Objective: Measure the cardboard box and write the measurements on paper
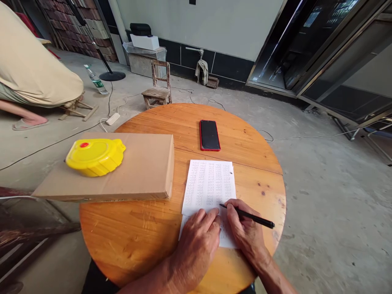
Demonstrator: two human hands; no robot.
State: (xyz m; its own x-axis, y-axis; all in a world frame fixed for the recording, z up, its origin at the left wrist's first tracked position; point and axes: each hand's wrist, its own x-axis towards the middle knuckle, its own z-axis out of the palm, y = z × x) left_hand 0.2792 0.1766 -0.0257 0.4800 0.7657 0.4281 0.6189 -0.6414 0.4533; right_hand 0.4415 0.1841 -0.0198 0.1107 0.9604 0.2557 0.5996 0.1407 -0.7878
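Paper [209,185] full of small numbers lies on the round desk [147,241]. Left hand [197,241] rests flat and open on its lower part, while right hand [243,228] is closed around a black pen [249,217], tip on the paper. Phone [210,135] lies just beyond.

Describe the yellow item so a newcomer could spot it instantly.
On the round wooden table, a flat cardboard box overhangs the left edge. On its far left end sits the yellow plastic case with a red button, the only bright yellow thing.
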